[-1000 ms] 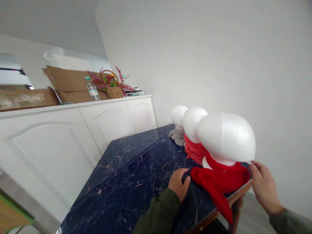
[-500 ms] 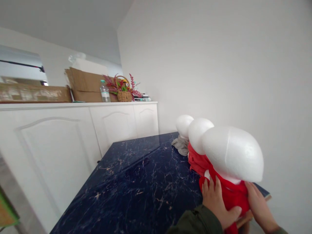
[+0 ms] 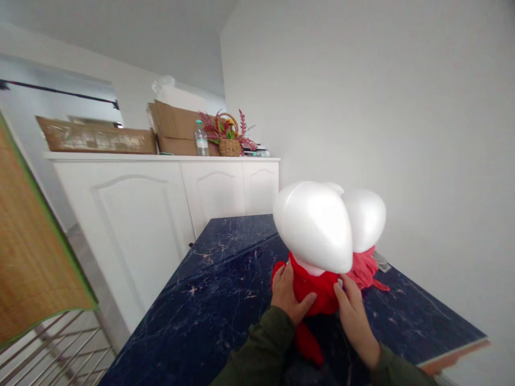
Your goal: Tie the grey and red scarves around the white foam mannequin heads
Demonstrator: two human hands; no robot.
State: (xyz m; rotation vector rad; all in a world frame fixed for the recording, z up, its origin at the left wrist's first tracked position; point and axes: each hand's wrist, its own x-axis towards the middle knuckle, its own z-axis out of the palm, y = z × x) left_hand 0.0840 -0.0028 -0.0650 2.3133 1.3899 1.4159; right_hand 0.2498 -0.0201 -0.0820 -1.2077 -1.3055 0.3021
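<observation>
No words can be read anywhere. The long brown cardboard box (image 3: 95, 140) on the white cabinet counter (image 3: 161, 157) shows blurred print, and the clear plastic water bottle's (image 3: 201, 142) label is too small to read.

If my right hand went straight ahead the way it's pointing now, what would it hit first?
Your right hand would most likely meet the red scarf first, just below the white foam head. It already seems to be touching the scarf, though depth is hard to judge from this view.

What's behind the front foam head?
A second foam head with a pinkish-red cloth at its base, and the top of a third. The front head covers the rest of the third, so its lower part can't be seen.
</observation>
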